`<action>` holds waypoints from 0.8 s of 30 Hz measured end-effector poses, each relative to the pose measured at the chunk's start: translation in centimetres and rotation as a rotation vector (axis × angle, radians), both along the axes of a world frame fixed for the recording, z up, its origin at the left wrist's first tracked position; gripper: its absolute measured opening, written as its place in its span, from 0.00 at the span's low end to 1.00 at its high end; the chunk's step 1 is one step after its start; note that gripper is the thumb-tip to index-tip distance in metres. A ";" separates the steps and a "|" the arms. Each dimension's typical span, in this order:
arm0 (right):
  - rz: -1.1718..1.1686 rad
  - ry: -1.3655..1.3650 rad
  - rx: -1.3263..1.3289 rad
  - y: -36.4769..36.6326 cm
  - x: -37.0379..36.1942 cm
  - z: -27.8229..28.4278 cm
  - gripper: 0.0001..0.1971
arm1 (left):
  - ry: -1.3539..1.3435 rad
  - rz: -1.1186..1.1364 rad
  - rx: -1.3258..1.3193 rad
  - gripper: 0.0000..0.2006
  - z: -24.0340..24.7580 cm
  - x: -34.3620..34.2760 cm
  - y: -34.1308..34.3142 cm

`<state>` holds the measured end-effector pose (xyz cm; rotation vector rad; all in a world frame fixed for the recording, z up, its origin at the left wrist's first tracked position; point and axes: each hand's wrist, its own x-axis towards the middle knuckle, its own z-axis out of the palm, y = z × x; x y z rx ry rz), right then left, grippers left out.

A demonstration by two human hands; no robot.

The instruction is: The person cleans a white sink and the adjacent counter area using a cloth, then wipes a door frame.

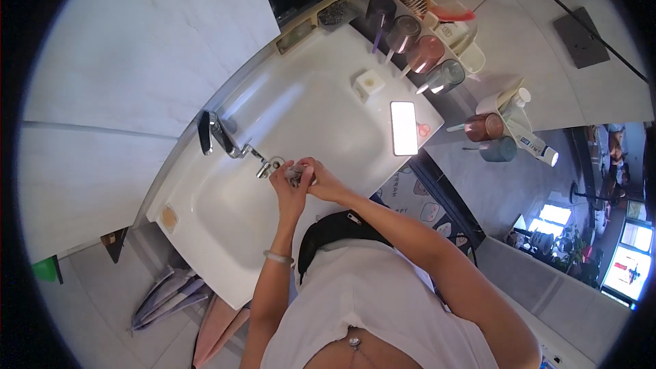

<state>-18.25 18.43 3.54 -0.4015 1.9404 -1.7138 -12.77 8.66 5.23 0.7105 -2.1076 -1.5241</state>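
Observation:
My left hand (290, 193), with a pale bangle on the wrist, and my right hand (326, 183) meet over the white sink (229, 215). Both sets of fingers close round a small greyish, shiny object (296, 175); its kind is too small and covered to make out. Just left of the fingers is the jointed spout end of the chrome faucet (222, 135), above the drain (276, 162). Whether water runs cannot be seen.
A phone (404, 128) with a bright white screen lies on the sink's right rim, near a white soap-like block (369, 82). Tinted cups (425, 53) hang upside down with toothbrushes on the right wall. A yellowish soap (168, 216) sits at the left corner. Towels (171, 294) hang lower left.

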 end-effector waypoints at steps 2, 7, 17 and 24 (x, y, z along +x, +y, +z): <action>0.122 -0.145 -0.014 0.8 -0.9 3.2 0.18 | 0.056 -0.017 0.102 0.17 0.9 0.9 -0.2; 0.425 -0.454 -0.132 3.2 -3.3 5.0 0.13 | -0.332 -0.278 0.357 0.16 7.1 1.4 -3.1; 0.591 0.829 0.506 1.9 1.8 -3.1 0.17 | -0.190 -0.475 -0.743 0.17 7.3 1.4 1.3; 0.177 0.313 0.275 3.5 0.7 4.2 0.15 | -0.136 -0.178 -0.587 0.12 5.2 1.0 -1.7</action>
